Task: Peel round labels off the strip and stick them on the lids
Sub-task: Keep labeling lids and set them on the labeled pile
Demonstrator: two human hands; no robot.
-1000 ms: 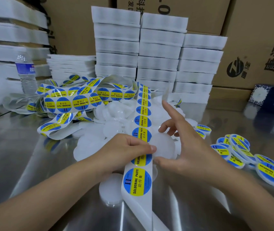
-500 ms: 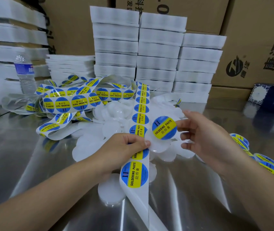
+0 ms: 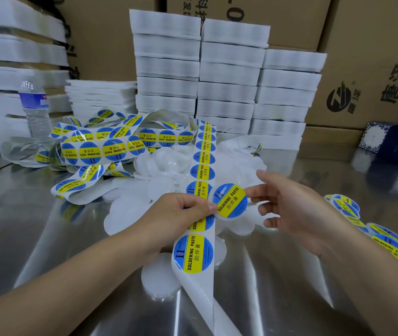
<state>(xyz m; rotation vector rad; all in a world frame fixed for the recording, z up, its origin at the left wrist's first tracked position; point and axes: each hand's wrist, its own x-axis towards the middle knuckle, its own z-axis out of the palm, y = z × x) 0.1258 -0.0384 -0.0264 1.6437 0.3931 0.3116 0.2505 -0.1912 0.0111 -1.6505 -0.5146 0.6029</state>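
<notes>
With sticking judged finished, the white round blue-and-yellow-labelled lid [image 3: 230, 202] is held in the right hand's [image 3: 297, 209] grip at three o'clock of the white paper strip [image 3: 194, 253] pinched by the left hand [image 3: 181, 210], and setting it aside is judged due next.

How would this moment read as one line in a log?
left hand: grips strip | right hand: holds labelled lid by edge | finished lids: piled at right
</notes>
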